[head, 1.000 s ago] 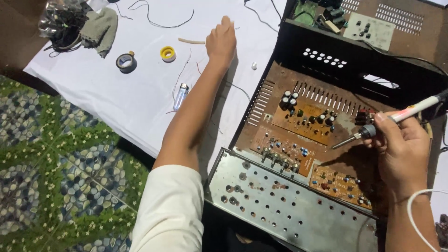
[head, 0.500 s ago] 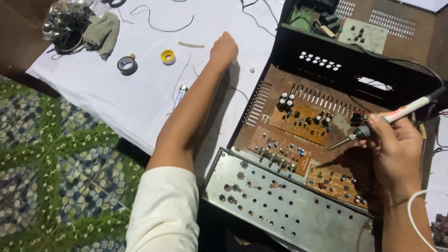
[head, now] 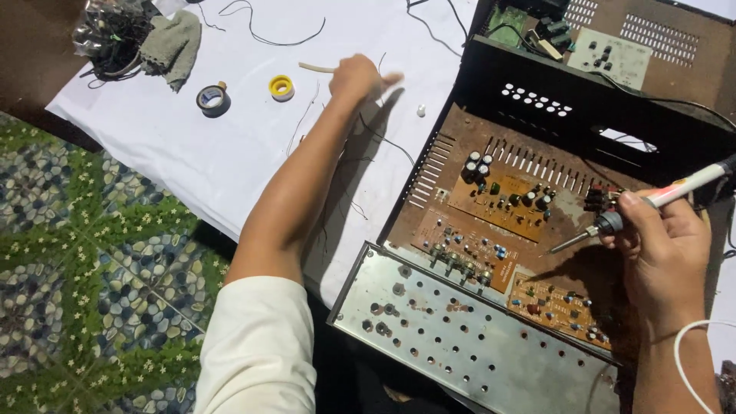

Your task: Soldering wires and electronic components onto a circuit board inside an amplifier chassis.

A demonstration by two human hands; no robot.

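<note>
Over the opened amplifier chassis (head: 537,230), a soldering iron (head: 644,208) is gripped by the closed right hand (head: 663,245), its tip above the brown circuit boards. Left of the chassis, the blurred left hand (head: 360,77) is stretched onto the white cloth (head: 192,153), touching thin wires; its opening cannot be told. Farther left lie a yellow tape roll (head: 281,87) and a dark tape roll (head: 212,99).

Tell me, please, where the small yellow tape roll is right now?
The small yellow tape roll lies on the white cloth, between the grey tape roll and the left hand.

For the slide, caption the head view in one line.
Right hand holds a soldering iron above an opened amplifier's circuit boards; left hand reaches across the white cloth.
</note>
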